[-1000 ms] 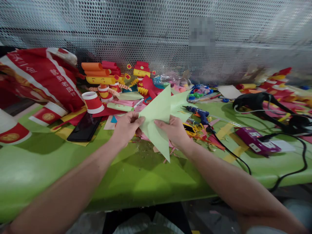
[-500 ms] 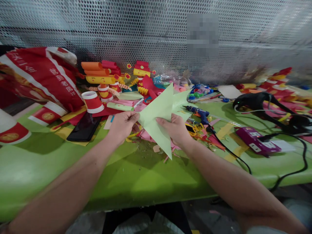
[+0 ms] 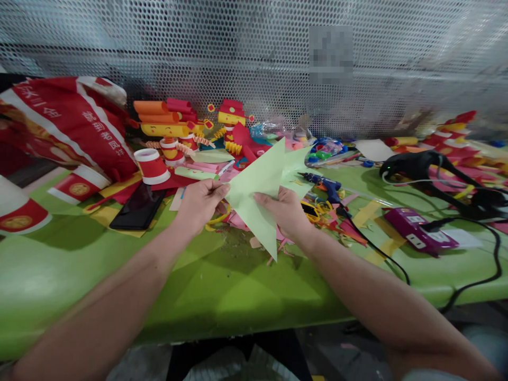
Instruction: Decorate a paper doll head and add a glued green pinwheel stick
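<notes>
A pale green sheet of paper (image 3: 260, 182), folded to a triangle, is held up above the table between both hands. My left hand (image 3: 204, 203) pinches its left corner between thumb and fingers. At the right side, my right hand (image 3: 288, 209) grips the paper, thumb across the front face and fingers hidden behind. Colourful paper scraps (image 3: 242, 222) lie under the folded sheet. Just right of my right hand are yellow-handled scissors (image 3: 311, 210) and a blue glue gun (image 3: 327, 186). Another piece of pale green paper (image 3: 297, 161) shows behind the held sheet.
Red-and-white paper cups (image 3: 151, 166) and a black phone (image 3: 138, 207) lie at left, by a red bag (image 3: 75, 124). Paper figures (image 3: 170, 129) stand along the perforated metal wall (image 3: 166, 47). At right are a purple power strip (image 3: 418, 230), cables and a black strap-like device (image 3: 413, 169).
The folded paper has tilted slightly, its top point shifting right and its bottom point a little left. Both hands keep their hold in nearly the same place.
</notes>
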The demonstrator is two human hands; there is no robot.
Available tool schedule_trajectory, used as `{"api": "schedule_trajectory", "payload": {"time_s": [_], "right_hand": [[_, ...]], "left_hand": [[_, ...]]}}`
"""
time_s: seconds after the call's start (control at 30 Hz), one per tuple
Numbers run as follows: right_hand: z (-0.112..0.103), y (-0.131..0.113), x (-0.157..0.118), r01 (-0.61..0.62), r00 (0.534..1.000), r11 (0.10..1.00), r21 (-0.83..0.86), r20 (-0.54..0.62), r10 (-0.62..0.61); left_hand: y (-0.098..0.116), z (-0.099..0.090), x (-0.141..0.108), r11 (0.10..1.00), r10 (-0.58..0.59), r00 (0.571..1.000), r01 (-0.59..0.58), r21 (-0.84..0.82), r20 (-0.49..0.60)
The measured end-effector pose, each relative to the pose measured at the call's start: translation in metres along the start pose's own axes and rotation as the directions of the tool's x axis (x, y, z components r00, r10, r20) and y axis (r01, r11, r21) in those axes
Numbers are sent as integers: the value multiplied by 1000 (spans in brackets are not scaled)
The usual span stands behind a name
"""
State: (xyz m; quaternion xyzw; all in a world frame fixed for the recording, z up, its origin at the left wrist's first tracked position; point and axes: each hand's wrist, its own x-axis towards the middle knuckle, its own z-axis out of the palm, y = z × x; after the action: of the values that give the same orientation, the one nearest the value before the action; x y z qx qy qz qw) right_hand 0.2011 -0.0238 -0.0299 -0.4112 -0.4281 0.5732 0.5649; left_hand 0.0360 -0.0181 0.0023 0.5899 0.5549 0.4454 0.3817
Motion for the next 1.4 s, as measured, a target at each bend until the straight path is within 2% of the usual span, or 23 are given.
{"api": "schedule_trajectory", "payload": {"time_s": [0.77,1.0,1.17,1.27,1.4], "right_hand": [[4,-3,-3,-16,999,998,55,50,14],[4,1,-3,27,992,998,54,118,-34],[4,3,-2,38,992,999,15,121,-39],[4,3,-1,32,994,999,28,105,-35],[4,1,-2,14,996,998,65,84,-20]], "left_hand": [[-2,-1,0,999,24,1000,-24,-45,0],[0,0,0,998,24,1000,-24,-51,-1],[-3,0,1,998,32,999,-33,-61,-7],[-6,-1,2,999,36,999,-37,-37,-12],[-7,-2,1,993,106,993,-104,49,-52]]}}
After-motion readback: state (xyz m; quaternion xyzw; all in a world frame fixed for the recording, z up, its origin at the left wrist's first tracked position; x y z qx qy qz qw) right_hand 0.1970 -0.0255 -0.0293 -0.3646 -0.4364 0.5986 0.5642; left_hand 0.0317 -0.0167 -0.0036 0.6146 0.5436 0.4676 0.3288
